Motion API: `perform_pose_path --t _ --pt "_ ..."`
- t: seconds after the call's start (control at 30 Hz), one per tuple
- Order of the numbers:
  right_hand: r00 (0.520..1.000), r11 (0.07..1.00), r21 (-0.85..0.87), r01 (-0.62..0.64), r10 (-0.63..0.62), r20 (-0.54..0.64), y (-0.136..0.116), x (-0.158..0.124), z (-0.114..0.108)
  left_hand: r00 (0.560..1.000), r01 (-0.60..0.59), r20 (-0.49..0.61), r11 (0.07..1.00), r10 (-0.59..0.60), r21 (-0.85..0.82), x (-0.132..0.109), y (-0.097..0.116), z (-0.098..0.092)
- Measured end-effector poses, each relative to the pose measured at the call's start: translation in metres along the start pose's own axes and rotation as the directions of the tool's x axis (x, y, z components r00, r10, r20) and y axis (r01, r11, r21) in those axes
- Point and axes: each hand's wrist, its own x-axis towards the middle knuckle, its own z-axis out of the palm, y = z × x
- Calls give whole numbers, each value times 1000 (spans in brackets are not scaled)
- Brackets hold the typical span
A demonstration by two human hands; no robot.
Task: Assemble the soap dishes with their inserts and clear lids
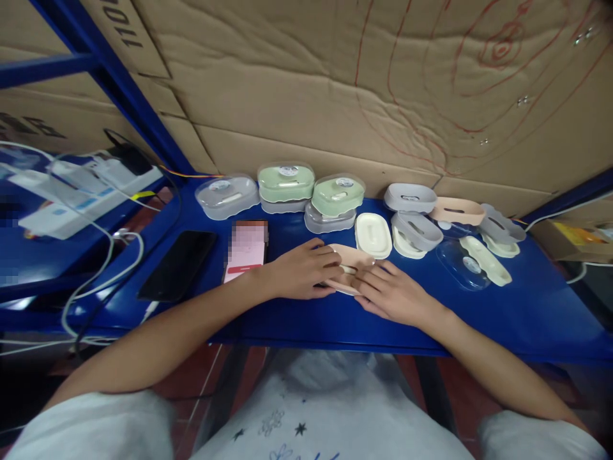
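Observation:
My left hand (309, 268) and my right hand (390, 291) are both closed around the rim of a peach soap dish (353, 257), one at each end. The dish is low over the blue table near its front. A pale strip shows inside it between my fingers, partly hidden by them. Just behind the dish lies a cream oval tray (373, 235). Grey soap dishes (417, 231) and a second peach dish (458, 211) are behind my right hand. A clear lid (457, 265) and a cream insert (486, 260) lie farther right.
At the back left stand lidded soap boxes, grey (228, 198) and green (286, 185), some stacked. A phone with a pink screen (246, 248) and a black phone (178, 267) lie left of my hands. Cables and a power strip (90, 198) are farther left. Cardboard (297, 76) lines the back.

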Motion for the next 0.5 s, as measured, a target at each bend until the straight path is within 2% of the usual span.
perform_pose_path --t 0.13,0.17,0.23,0.3,0.37,0.43,0.47,0.5 --pt "999 990 137 -15 19 -29 15 0 -2 1000 7 18 1000 -8 31 -1 0 -1" --pt "997 982 180 -54 65 -52 25 -2 -4 1000 6 19 999 -7 32 0 1 -1" --pt "967 959 188 -211 232 -101 51 -10 -11 1000 6 21 999 -6 32 0 2 -3" --pt "882 892 78 -446 453 -133 81 -26 -19 1000 9 29 1000 -10 30 0 3 -4" --pt "745 743 -64 -667 661 -92 107 -49 -27 999 11 40 1000 -12 23 0 4 -5" --pt "597 590 -167 -790 802 14 124 -75 -33 999 18 40 1000 -18 8 -1 4 -7" --pt "542 544 -196 -816 838 69 130 -88 -35 999 23 32 1000 -23 -1 -1 4 -8" --pt "512 525 -210 -825 851 115 134 -100 -36 999 28 23 1000 -28 -7 -2 4 -9"
